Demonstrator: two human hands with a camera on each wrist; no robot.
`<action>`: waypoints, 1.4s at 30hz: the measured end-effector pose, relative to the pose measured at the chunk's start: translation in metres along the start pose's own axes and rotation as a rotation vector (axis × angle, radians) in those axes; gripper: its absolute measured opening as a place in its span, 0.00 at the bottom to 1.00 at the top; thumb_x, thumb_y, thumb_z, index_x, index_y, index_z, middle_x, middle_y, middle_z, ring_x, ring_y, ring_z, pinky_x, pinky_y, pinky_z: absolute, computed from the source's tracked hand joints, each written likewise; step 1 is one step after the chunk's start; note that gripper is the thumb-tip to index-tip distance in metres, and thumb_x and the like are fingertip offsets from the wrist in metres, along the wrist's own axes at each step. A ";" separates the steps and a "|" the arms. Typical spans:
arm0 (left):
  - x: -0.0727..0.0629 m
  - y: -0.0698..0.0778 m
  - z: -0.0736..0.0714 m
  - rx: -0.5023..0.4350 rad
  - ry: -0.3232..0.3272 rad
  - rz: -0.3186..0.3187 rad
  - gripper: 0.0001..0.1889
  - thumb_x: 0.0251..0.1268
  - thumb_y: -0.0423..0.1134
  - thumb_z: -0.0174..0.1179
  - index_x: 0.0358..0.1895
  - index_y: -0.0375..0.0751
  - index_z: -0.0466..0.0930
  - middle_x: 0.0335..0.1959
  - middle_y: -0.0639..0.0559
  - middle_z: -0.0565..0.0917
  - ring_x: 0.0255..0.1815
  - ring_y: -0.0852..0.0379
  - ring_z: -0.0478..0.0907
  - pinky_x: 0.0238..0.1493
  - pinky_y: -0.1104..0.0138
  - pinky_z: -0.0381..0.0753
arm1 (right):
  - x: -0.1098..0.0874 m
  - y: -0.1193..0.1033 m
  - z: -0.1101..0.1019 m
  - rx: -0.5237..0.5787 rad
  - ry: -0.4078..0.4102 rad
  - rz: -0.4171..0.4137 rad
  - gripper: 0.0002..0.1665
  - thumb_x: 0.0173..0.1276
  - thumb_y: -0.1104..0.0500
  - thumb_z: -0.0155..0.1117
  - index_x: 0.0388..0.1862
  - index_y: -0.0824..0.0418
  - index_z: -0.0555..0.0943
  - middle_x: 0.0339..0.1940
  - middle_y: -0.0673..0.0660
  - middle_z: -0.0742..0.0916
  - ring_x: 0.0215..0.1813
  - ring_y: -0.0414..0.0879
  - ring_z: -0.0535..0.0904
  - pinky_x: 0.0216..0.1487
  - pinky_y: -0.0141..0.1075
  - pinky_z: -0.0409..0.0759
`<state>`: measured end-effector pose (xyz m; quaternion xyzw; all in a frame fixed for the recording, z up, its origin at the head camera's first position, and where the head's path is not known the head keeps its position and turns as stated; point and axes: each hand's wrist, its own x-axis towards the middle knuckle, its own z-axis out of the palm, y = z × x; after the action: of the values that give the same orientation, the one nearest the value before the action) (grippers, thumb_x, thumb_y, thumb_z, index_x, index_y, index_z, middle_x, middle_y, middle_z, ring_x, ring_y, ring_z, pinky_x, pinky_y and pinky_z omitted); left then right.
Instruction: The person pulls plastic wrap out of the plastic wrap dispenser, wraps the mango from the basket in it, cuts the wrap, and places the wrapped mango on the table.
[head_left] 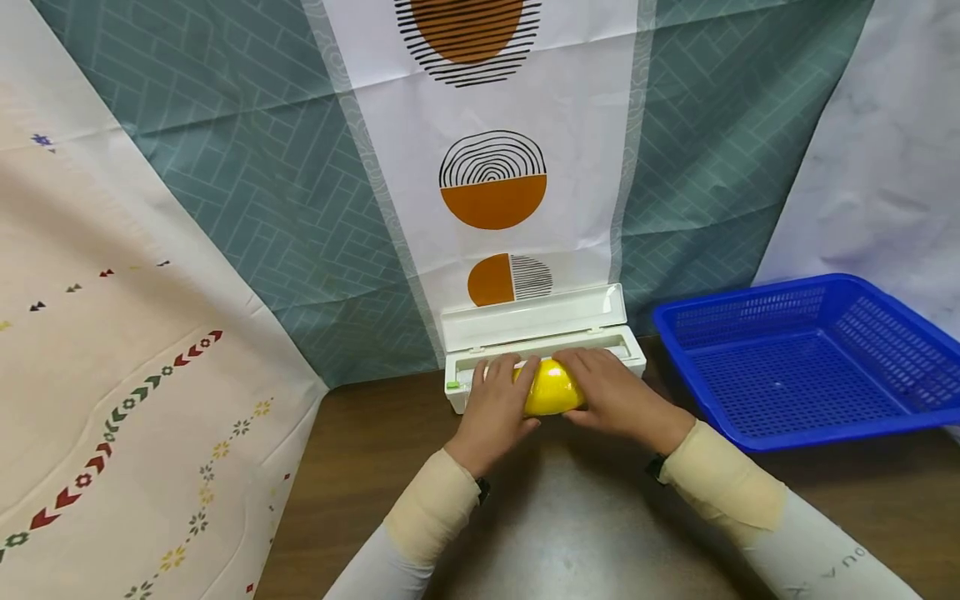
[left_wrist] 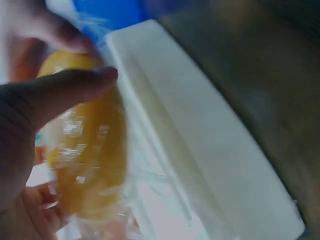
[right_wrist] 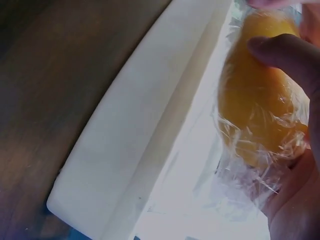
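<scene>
White sleeves (head_left: 813, 537) extend from the near side. The left hand (head_left: 497, 417) and right hand (head_left: 618, 393) have fingers clamped on a yellow object (head_left: 553, 390), wrapped in clear film (right_wrist: 255, 175). It is above the white box (right_wrist: 120, 125), whose lid (head_left: 536, 318) stands open on the far side. At right, a blue basket (head_left: 780, 437) stands on the worktop (head_left: 360, 467).

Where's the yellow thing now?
In the head view, right of and below centre, the yellow thing is held between the left hand and right hand, by the white box.
</scene>
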<state>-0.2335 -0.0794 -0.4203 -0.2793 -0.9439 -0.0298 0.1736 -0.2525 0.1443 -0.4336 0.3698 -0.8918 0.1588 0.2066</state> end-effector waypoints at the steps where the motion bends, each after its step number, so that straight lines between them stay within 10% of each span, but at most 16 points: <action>1: 0.000 -0.001 0.003 0.019 0.011 -0.005 0.54 0.43 0.55 0.81 0.75 0.49 0.61 0.63 0.43 0.74 0.66 0.45 0.73 0.72 0.44 0.65 | 0.001 0.001 -0.001 0.008 -0.008 0.003 0.51 0.47 0.50 0.85 0.66 0.63 0.69 0.58 0.61 0.82 0.59 0.57 0.78 0.67 0.53 0.74; 16: 0.004 -0.018 0.024 0.104 0.056 -0.039 0.40 0.51 0.49 0.78 0.66 0.46 0.68 0.52 0.49 0.80 0.56 0.47 0.78 0.62 0.47 0.70 | 0.007 0.003 -0.006 0.090 -0.076 0.043 0.51 0.49 0.49 0.84 0.69 0.62 0.68 0.60 0.61 0.80 0.58 0.56 0.78 0.64 0.53 0.77; 28: 0.007 -0.022 0.016 0.040 0.047 -0.037 0.35 0.47 0.45 0.79 0.60 0.48 0.71 0.53 0.50 0.80 0.56 0.48 0.78 0.63 0.47 0.70 | -0.001 0.012 0.002 -0.029 0.053 0.007 0.54 0.46 0.53 0.86 0.70 0.59 0.69 0.56 0.61 0.80 0.52 0.57 0.79 0.58 0.53 0.80; 42: 0.012 -0.021 0.001 0.030 0.180 -0.063 0.33 0.50 0.39 0.76 0.60 0.48 0.70 0.46 0.48 0.74 0.47 0.48 0.76 0.59 0.52 0.70 | 0.009 0.008 -0.010 -0.060 0.172 -0.013 0.53 0.43 0.57 0.88 0.68 0.58 0.70 0.56 0.64 0.78 0.52 0.59 0.78 0.57 0.54 0.78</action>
<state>-0.2544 -0.0910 -0.4160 -0.2429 -0.9332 -0.0459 0.2609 -0.2622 0.1487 -0.4217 0.3539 -0.8728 0.1618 0.2947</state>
